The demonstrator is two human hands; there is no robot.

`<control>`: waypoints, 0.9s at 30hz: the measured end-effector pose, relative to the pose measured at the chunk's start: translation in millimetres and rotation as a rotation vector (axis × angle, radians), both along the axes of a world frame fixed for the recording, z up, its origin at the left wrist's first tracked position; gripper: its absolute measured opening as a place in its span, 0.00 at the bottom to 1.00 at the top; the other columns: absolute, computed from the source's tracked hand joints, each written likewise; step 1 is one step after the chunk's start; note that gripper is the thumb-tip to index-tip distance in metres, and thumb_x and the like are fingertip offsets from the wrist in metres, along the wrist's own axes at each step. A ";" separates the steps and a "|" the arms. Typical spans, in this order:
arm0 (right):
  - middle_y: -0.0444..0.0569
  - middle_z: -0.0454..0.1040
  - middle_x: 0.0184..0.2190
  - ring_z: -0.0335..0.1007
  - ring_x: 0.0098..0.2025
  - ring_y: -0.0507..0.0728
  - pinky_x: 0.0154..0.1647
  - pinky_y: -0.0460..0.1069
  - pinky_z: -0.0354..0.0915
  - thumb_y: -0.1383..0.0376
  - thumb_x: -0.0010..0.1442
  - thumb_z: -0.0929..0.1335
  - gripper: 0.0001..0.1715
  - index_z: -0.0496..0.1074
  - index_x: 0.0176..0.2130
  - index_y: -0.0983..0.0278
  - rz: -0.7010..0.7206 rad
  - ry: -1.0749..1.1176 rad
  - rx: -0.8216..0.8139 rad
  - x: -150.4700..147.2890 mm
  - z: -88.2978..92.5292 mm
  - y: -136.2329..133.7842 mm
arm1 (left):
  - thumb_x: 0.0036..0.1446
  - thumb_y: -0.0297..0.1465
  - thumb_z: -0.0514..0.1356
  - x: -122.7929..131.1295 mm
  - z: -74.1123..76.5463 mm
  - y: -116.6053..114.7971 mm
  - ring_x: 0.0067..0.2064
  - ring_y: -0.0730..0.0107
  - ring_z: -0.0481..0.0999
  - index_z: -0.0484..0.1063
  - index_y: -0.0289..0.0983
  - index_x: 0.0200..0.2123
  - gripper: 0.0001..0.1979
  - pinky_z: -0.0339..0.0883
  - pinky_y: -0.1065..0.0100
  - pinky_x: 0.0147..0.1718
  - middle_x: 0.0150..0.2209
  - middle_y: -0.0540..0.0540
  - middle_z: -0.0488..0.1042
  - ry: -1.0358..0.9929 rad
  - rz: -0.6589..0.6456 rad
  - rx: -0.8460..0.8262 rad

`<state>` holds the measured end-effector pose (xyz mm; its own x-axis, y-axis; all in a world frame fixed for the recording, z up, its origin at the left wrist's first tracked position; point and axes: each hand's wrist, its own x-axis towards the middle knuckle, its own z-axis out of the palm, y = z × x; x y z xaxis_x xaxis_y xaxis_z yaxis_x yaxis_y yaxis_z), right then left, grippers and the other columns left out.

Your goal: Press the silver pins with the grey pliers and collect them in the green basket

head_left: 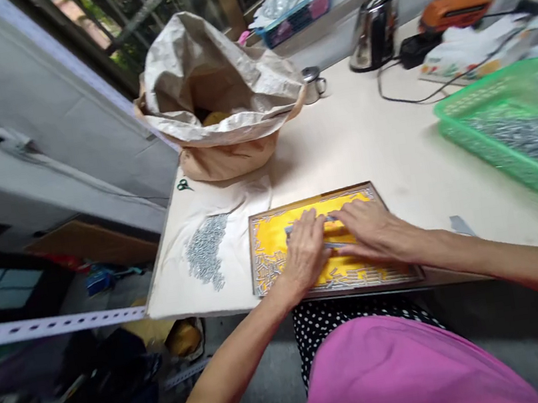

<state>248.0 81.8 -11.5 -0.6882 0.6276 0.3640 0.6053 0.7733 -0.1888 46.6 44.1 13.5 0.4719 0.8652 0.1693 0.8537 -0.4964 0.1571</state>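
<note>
While the left hand [306,250] lies flat on the yellow tray [275,241] at the worktop's [381,137] near edge, grip released, right hand [372,230] touching a grey strip [334,243] between the 2 hands, its grip impossible to tell, metal pins [203,255] heaped just left of the tray, green basket [490,158] well apart at right.

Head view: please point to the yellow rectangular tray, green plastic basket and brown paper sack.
yellow rectangular tray [271,240], head view, bare left floor
green plastic basket [495,159], head view, front wall
brown paper sack [227,158], head view, lower front wall
</note>
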 end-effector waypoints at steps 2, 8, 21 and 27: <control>0.59 0.72 0.42 0.64 0.43 0.64 0.43 0.56 0.59 0.43 0.64 0.60 0.36 0.66 0.54 0.68 0.003 0.028 -0.028 11.1 0.8 9.0 | 0.62 0.25 0.55 -1.7 0.6 -3.7 0.70 0.53 0.53 0.67 0.35 0.55 0.18 0.58 0.46 0.64 0.67 0.36 0.59 0.037 -0.066 0.093; 0.54 0.72 0.33 0.62 0.36 0.59 0.40 0.53 0.58 0.55 0.71 0.54 0.25 0.70 0.36 0.65 -0.025 0.053 -0.028 40.6 -9.5 48.2 | 0.66 0.26 0.50 7.2 13.4 -5.9 0.71 0.51 0.50 0.75 0.39 0.43 0.13 0.56 0.45 0.64 0.65 0.46 0.63 0.247 -0.314 0.216; 0.56 0.72 0.33 0.64 0.36 0.60 0.42 0.57 0.60 0.47 0.68 0.55 0.26 0.67 0.34 0.60 -0.085 0.126 -0.064 74.2 -6.5 48.6 | 0.65 0.28 0.53 -167.6 20.1 -60.3 0.46 0.56 0.71 0.75 0.36 0.40 0.11 0.68 0.58 0.47 0.41 0.40 0.76 0.149 0.842 0.139; 0.54 0.73 0.34 0.64 0.36 0.60 0.42 0.57 0.61 0.50 0.69 0.56 0.23 0.69 0.34 0.60 -0.025 0.147 -0.063 56.0 -19.0 39.7 | 0.62 0.25 0.52 -250.7 -3.7 -87.8 0.50 0.54 0.69 0.76 0.33 0.41 0.12 0.63 0.59 0.51 0.44 0.38 0.77 0.195 0.899 -0.159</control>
